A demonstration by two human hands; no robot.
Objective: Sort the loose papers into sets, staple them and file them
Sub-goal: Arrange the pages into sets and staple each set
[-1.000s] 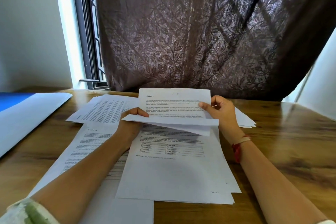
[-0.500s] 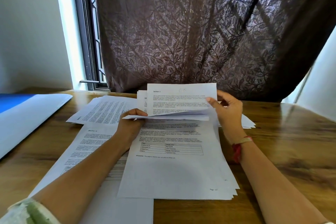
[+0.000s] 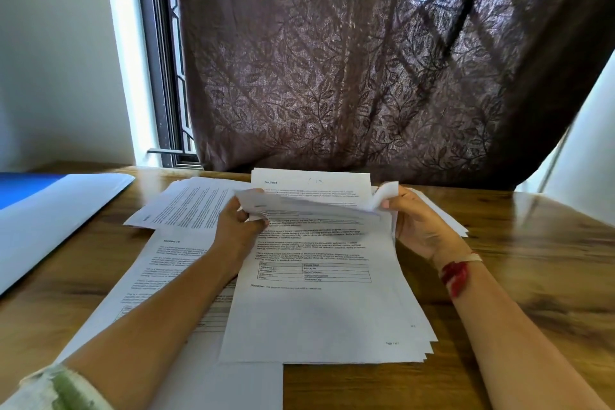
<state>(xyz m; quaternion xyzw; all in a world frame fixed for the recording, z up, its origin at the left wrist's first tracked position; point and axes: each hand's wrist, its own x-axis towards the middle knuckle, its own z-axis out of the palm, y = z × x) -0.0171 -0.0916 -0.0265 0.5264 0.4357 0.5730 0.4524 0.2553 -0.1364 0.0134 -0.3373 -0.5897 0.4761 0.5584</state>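
A thick stack of white printed sheets (image 3: pixel 319 316) lies mid-table on the brown wooden table (image 3: pixel 532 276), a form grid on its top page. The left hand (image 3: pixel 238 230) pinches the left edge of several lifted top sheets (image 3: pixel 309 205); the right hand (image 3: pixel 421 226) curls round their bent right edge. More printed pages (image 3: pixel 186 206) fan out to the left. A blue-and-white paper folder (image 3: pixel 50 220) lies at the table's left edge, apart from the papers, its white face up.
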